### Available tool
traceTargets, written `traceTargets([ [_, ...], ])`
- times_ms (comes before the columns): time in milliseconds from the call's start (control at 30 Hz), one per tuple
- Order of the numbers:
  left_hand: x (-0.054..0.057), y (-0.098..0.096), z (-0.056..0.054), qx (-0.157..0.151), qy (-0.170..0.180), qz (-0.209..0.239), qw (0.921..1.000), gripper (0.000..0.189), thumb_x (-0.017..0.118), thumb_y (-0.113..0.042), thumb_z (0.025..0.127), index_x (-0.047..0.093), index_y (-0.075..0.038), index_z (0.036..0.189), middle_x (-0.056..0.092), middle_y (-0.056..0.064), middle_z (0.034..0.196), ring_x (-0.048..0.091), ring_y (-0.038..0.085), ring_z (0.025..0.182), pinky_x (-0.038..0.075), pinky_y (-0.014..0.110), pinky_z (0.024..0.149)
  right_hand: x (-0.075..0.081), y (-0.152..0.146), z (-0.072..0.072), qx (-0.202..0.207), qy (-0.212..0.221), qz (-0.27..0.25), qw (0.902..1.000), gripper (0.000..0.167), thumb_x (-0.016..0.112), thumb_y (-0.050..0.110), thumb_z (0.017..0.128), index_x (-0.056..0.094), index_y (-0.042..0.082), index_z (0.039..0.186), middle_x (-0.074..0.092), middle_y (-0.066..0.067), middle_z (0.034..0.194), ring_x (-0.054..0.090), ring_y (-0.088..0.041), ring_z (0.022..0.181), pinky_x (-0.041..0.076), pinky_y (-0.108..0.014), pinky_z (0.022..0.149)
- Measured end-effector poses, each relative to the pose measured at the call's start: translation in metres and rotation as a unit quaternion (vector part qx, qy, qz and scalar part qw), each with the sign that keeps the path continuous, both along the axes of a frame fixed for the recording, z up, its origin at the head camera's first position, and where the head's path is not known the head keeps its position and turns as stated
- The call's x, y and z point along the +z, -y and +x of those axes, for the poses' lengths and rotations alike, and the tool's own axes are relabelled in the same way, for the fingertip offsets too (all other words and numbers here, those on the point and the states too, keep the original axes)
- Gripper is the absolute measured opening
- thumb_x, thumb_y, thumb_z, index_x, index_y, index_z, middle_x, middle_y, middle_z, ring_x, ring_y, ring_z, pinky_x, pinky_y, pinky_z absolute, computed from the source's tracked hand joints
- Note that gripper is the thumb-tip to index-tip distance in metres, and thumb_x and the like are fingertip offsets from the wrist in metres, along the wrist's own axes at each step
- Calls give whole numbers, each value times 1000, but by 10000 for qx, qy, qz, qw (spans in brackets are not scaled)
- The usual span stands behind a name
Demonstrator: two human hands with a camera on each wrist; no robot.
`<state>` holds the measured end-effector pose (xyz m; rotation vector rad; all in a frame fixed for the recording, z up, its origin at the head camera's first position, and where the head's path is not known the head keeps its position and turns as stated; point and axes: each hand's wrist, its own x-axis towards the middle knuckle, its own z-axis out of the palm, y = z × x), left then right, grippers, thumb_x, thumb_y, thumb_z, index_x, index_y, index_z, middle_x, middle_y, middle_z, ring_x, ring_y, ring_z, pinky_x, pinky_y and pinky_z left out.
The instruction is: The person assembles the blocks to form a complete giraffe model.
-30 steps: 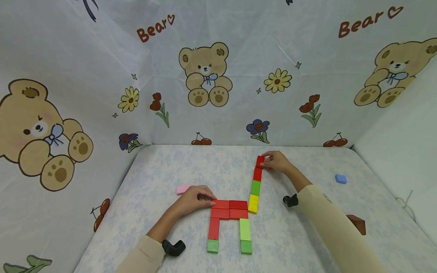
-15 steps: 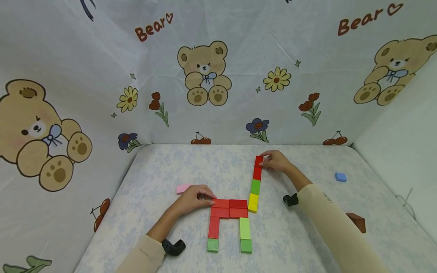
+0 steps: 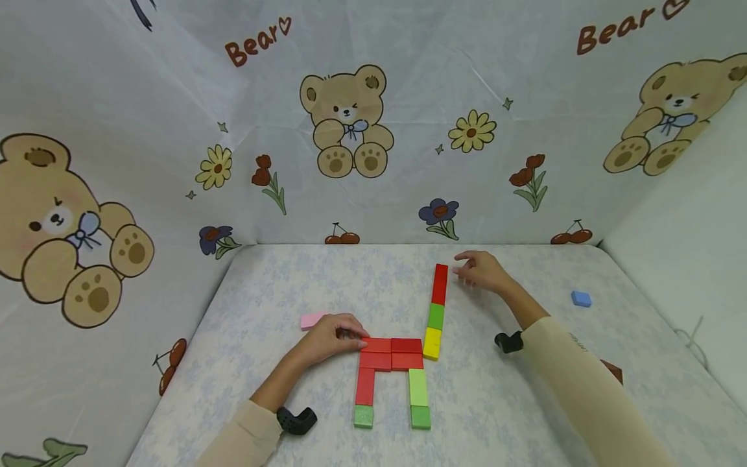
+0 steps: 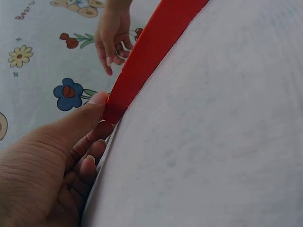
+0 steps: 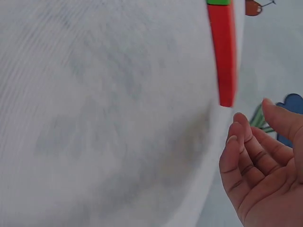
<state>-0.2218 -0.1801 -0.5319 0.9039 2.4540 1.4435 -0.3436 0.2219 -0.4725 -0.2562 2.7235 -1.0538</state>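
On the table (image 3: 257, 389) several flat red blocks (image 3: 375, 361) form a body with two legs below. One leg is red (image 3: 365, 386) above green, the other light green (image 3: 417, 387) above green. Up from its right corner slants a column: yellow block (image 3: 432, 343), green block (image 3: 436, 316), then red (image 3: 440, 284) at the top. My left hand (image 3: 332, 337) rests at the body's upper left corner; in the left wrist view its thumb (image 4: 85, 116) touches a red block's end. Beside the column's top, my right hand (image 3: 483, 269) is apart from the blocks, fingers loosely bent, holding nothing.
A pink block (image 3: 311, 320) lies behind my left hand. Far right sits a blue block (image 3: 581, 298), and a brown block (image 3: 613, 371) is partly hidden by my right sleeve. A bear-print cloth (image 3: 397, 207) rises at the table's back.
My right hand has let go of the top red block and drawn off to the right. The two red blocks now line up end to end. My left hand has stayed at the body's corner.
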Motion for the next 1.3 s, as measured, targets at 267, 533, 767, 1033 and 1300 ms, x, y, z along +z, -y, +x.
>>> traceTargets([
  [267,0,1,0,21,4,-36,10000,15,80,-29,90,80,-29,104,71,-13,100,60,13,80,48,27,67,44,-41,36,274,-716,72,9970,46,63,30,103,59,-3,135,71,-16,92,65,-37,81,56,-33,66],
  [533,-1,1,-1,37,-31,-11,10000,15,80,-30,89,80,-30,104,71,-13,101,60,13,78,48,27,66,75,-80,87,354,-1133,288,9925,41,60,30,104,61,1,133,71,-6,91,64,-15,72,56,-32,64],
  [767,-2,-1,-1,67,12,-24,10000,15,81,-30,89,80,-30,104,71,-13,100,59,13,77,47,27,66,68,-119,128,196,-1296,306,9909,36,59,27,105,62,2,131,72,-6,93,63,-10,72,55,-31,62],
  [1033,-2,1,0,71,24,-54,10000,15,80,-33,89,80,-31,104,71,-14,101,60,13,79,48,27,67,46,-154,161,-53,-1436,302,9892,34,60,20,104,62,0,131,71,6,90,63,-6,72,53,-28,59],
  [1300,-1,0,0,77,26,-69,9999,14,81,-32,89,80,-33,103,70,-15,100,59,13,78,48,27,66,24,-184,181,-611,-1289,724,9871,39,61,25,103,62,-4,129,71,-5,87,63,-7,68,51,-28,55],
])
